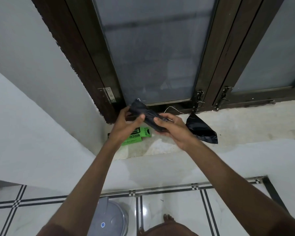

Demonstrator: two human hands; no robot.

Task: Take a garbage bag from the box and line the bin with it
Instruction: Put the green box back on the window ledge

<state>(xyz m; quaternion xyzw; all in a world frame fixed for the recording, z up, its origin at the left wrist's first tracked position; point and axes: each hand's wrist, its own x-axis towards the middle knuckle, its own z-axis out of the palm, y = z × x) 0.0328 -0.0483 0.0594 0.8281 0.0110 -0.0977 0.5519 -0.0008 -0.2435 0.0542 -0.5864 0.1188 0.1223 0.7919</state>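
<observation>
The black garbage bag (pixel 147 116), folded into a tight bundle, is held up over the window ledge (pixel 228 123) between both hands. The left hand (pixel 126 123) grips its upper end with thumb and fingers (pixel 140 118) curled round the plastic, and the right hand (pixel 170 128) pinches the lower end, its fingers also closed on the bundle. The step in hand looks to be loosening a single bag and opening it out; it would go best if one hand kept a firm anchor on the folded body while the other worked a loose edge free, pulling slowly so the thin film does not tear. Just below the left fingers the green box (pixel 136 136) lies flat on the ledge, and beyond the right fingers another black piece of plastic (pixel 201 130) lies on the same ledge. Behind the fingers the dark window frame (pixel 92 65) and its latches (pixel 199 99) stand close, so shaking out is better done toward the body, where there is open floor (pixel 169 205). The grey bin (pixel 109 222), lid on, stands low beside the left forearm.
</observation>
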